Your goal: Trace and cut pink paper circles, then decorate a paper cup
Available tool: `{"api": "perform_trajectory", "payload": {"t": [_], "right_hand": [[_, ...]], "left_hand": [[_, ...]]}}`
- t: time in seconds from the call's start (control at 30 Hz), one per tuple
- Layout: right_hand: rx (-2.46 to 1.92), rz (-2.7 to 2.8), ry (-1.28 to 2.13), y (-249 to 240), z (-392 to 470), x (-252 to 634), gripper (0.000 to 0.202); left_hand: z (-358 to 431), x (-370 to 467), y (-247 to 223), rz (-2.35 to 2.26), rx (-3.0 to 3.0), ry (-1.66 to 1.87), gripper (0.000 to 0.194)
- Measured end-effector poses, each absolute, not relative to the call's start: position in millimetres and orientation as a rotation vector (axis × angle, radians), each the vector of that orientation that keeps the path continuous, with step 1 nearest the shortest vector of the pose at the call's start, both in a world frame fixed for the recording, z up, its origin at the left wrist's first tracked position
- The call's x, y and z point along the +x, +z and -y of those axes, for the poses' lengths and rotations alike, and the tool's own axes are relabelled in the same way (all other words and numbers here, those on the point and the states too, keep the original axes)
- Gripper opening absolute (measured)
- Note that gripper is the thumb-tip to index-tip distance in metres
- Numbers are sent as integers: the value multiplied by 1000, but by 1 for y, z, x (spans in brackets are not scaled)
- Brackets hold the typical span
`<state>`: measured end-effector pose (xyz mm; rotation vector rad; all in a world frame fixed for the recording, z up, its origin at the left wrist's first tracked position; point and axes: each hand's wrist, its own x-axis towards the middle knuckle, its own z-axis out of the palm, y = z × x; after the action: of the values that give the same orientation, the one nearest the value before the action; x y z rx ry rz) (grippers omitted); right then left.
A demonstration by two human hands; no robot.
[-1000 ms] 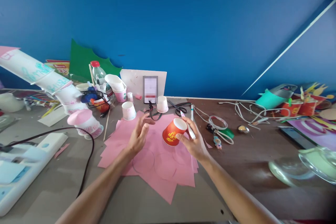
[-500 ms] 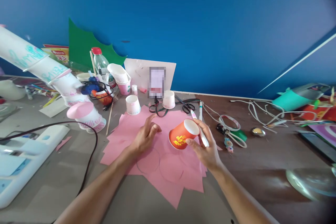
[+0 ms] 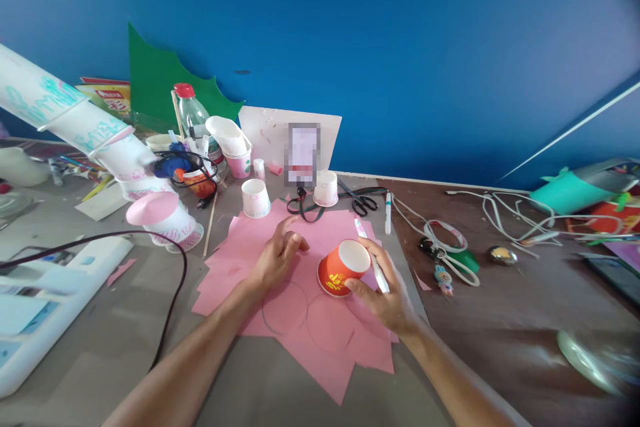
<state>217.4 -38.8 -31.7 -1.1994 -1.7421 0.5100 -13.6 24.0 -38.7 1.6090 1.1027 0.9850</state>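
Observation:
My right hand [image 3: 387, 290] grips a red paper cup [image 3: 343, 270] with yellow lettering. The cup leans slightly, its wider rim down toward the pink paper [image 3: 325, 370]. A white marker [image 3: 379, 273] is tucked in the same hand, behind the cup. My left hand [image 3: 280, 257] lies on the paper left of the cup, holding nothing, thumb and forefinger apart and the other fingers curled. Pencil-like circles show on the sheet below the cup. Two white paper cups, one [image 3: 256, 198] at left and one [image 3: 326, 189] at right, stand upside down beyond the hands.
Scissors [image 3: 364, 203] and another marker [image 3: 388, 213] lie behind the paper. Cords and a keychain [image 3: 443, 280] are at right. A column of joined paper cups [image 3: 107, 140] leans at left, near a white power strip [image 3: 65, 313]. A bottle [image 3: 193, 113] stands at the back.
My right hand has brought the red cup down and slightly left, tipping it more upright over the paper. The left hand stays nearly in place.

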Motion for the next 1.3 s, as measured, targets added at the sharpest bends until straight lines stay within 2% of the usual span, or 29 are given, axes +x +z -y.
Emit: {"api": "perform_trajectory", "payload": {"t": [0.67, 1.3], "right_hand": [[-1220, 1770, 551, -41, 40, 205, 55], [-1289, 1769, 569, -43, 37, 199, 62]], "left_hand": [[-22, -13, -32, -1122, 1593, 971, 51], [-24, -13, -38, -1076, 1643, 944, 46]]}}
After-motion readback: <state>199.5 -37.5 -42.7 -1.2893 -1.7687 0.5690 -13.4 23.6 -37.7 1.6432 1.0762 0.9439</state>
